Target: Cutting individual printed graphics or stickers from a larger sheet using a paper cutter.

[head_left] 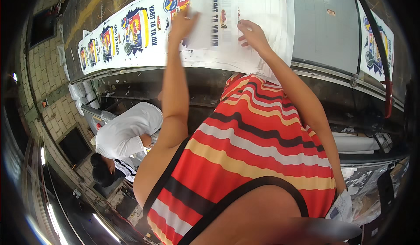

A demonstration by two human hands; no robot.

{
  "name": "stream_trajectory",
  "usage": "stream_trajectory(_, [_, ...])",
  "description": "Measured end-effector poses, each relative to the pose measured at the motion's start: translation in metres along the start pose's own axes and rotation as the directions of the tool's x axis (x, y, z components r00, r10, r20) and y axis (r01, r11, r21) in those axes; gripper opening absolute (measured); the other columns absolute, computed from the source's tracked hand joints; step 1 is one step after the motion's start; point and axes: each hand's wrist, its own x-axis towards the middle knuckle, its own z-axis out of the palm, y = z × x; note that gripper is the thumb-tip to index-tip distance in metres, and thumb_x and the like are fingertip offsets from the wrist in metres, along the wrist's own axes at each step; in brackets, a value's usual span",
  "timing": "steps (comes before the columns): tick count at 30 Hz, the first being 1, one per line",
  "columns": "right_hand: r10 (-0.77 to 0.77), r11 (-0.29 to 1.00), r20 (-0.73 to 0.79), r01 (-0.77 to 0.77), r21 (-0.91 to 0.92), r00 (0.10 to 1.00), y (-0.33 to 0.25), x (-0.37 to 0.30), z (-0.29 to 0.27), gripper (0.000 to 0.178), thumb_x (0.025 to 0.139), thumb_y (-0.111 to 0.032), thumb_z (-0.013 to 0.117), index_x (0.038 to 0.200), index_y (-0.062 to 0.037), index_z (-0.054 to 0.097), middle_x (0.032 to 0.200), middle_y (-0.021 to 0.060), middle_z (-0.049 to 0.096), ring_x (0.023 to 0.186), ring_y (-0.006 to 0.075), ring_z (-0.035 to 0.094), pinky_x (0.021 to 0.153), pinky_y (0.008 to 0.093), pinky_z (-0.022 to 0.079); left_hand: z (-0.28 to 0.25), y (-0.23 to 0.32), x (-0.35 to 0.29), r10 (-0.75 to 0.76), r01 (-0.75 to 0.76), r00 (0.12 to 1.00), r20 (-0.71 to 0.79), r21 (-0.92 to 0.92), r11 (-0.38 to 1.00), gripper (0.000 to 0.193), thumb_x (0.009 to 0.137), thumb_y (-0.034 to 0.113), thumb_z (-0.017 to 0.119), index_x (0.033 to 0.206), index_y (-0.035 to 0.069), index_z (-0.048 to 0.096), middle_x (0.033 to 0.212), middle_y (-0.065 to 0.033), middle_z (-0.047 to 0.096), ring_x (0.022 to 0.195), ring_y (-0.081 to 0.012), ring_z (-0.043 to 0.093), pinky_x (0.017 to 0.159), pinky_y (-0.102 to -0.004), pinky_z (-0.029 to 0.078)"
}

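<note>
A long white printed sheet runs across the worktable, with a row of colourful red, yellow and blue designs repeated along it. Over its right part lies a thin white sheet, blurred by motion. At that sheet's left edge is my left hand; its fingers are smeared, so any grip on the sheet cannot be made out. My right hand is above the stacked white sheets, fingers apart and bent, holding nothing visible.
A grey flat panel adjoins the stack on the right. Beyond it lies another printed sheet, near a dark bar with a red end. A person in a white shirt bends over at the lower left. Wrapped white rolls stand below the table.
</note>
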Motion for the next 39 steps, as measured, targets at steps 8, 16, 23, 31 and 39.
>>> stream_trajectory(8, [0.146, 0.989, 0.186, -0.146, -0.01, 0.972, -0.003, 0.02, 0.003, 0.053, 0.086, -0.027, 0.07, 0.127, 0.0038, 0.056, 0.094, 0.0139, 0.067, 0.055, 0.0168, 0.059, 0.049, 0.032, 0.055, -0.316, 0.034, -0.014, 0.098, -0.19, 0.907, -0.41, -0.189, 0.963, 0.053, 0.091, 0.036, 0.072, 0.127, -0.002, 0.064, 0.095, -0.012, 0.072, 0.079, -0.0134, 0.069, 0.071, -0.0273, 0.055])
stream_trajectory(16, [-0.028, 0.983, 0.037, 0.034, -0.179, 0.999, -0.003, 0.016, 0.012, 0.064, 0.086, -0.027, 0.07, 0.137, 0.005, 0.048, 0.115, 0.0194, 0.065, 0.07, 0.0219, 0.07, 0.052, 0.0339, 0.059, -0.073, 0.093, 0.005, 0.406, -0.355, 0.914, -0.004, 0.474, 0.806, 0.046, 0.091, 0.04, 0.062, 0.121, 0.005, 0.065, 0.099, -0.0158, 0.073, 0.084, -0.03, 0.072, 0.076, -0.0427, 0.055])
stream_trajectory(23, [-0.009, 1.0, 0.086, 0.01, -0.004, 0.996, -0.006, -0.009, 0.008, 0.086, 0.087, -0.018, 0.066, 0.156, 0.0, 0.019, 0.146, 0.0227, 0.045, 0.083, 0.0262, 0.071, 0.058, 0.0356, 0.06, 0.095, 0.046, -0.029, 0.349, -0.352, 0.935, 0.061, 0.283, 0.892, 0.038, 0.092, 0.038, 0.061, 0.112, 0.006, 0.069, 0.089, -0.0164, 0.071, 0.079, -0.033, 0.07, 0.071, -0.0428, 0.055])
stream_trajectory(31, [0.147, 0.989, 0.08, -0.146, -0.021, 0.986, 0.003, 0.026, 0.0, 0.047, 0.089, -0.023, 0.064, 0.126, 0.004, 0.054, 0.086, 0.0118, 0.066, 0.063, 0.0186, 0.065, 0.049, 0.0321, 0.054, 0.04, -0.019, 0.001, 0.206, -0.308, 0.894, -0.397, -0.214, 0.927, 0.04, 0.096, 0.038, 0.063, 0.103, -0.001, 0.069, 0.09, -0.0135, 0.073, 0.082, -0.0234, 0.07, 0.076, -0.0342, 0.053])
stream_trajectory(39, [-0.07, 0.972, 0.066, 0.082, -0.218, 0.995, 0.013, 0.025, 0.002, 0.038, 0.09, -0.027, 0.068, 0.113, 0.0024, 0.059, 0.067, 0.0085, 0.057, 0.04, 0.0145, 0.049, 0.038, 0.0318, 0.04, 0.031, -0.212, -0.01, -0.384, 0.462, 0.856, -0.346, 0.18, 0.869, 0.094, 0.097, 0.071, 0.028, 0.158, 0.0, 0.016, 0.165, -0.025, 0.009, 0.151, -0.046, 0.006, 0.118, -0.0655, 0.004])
